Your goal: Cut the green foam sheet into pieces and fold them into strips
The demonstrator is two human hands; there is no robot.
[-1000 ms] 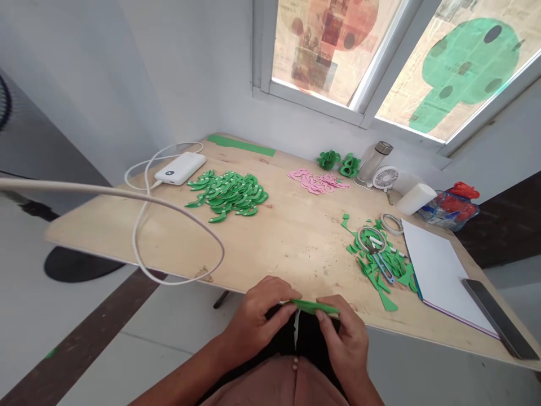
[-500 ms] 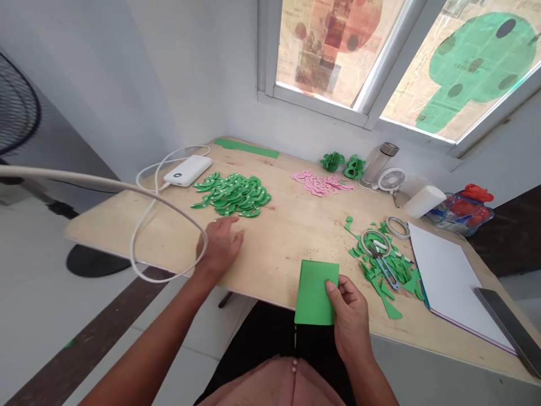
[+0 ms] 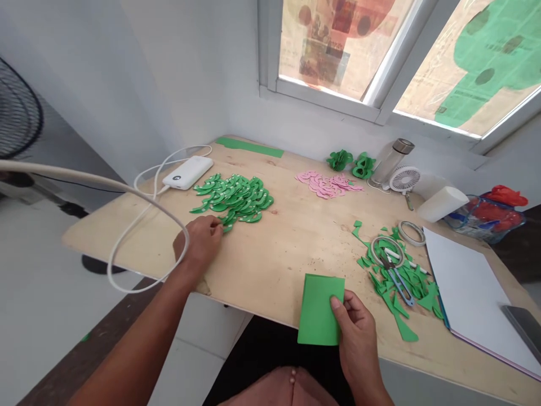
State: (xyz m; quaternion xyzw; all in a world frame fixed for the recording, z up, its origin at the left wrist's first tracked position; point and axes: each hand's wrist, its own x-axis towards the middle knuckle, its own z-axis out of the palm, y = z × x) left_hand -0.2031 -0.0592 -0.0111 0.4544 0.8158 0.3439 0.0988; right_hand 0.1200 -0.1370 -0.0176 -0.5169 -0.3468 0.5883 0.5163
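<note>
My left hand [image 3: 198, 243] rests at the near-left edge of a pile of green paper cut-outs [image 3: 239, 194]. Its fingers are curled in, with one cut-out lying right by the fingertips; whether anything is inside them is hidden. The cut-outs are curved and leaf-like, with small white marks on many. In my right hand [image 3: 359, 332] is a rectangle of folded green paper [image 3: 321, 310], pinched at its right edge between thumb and fingers. The paper hangs over the front edge of the table, above my lap.
Green scraps with scissors [image 3: 399, 282] and tape rolls lie on the right, beside white sheets [image 3: 469, 287] and a dark phone [image 3: 524, 332]. Pink cut-outs [image 3: 327, 185], a flask [image 3: 396, 160] and a small fan [image 3: 404, 179] stand farther back. A white cable loops past my left wrist to a power bank [image 3: 189, 172].
My left hand has moved left and its spread fingers have curled in at the pile's edge. The near cut-outs have shifted slightly. My right hand still holds the folded green paper.
</note>
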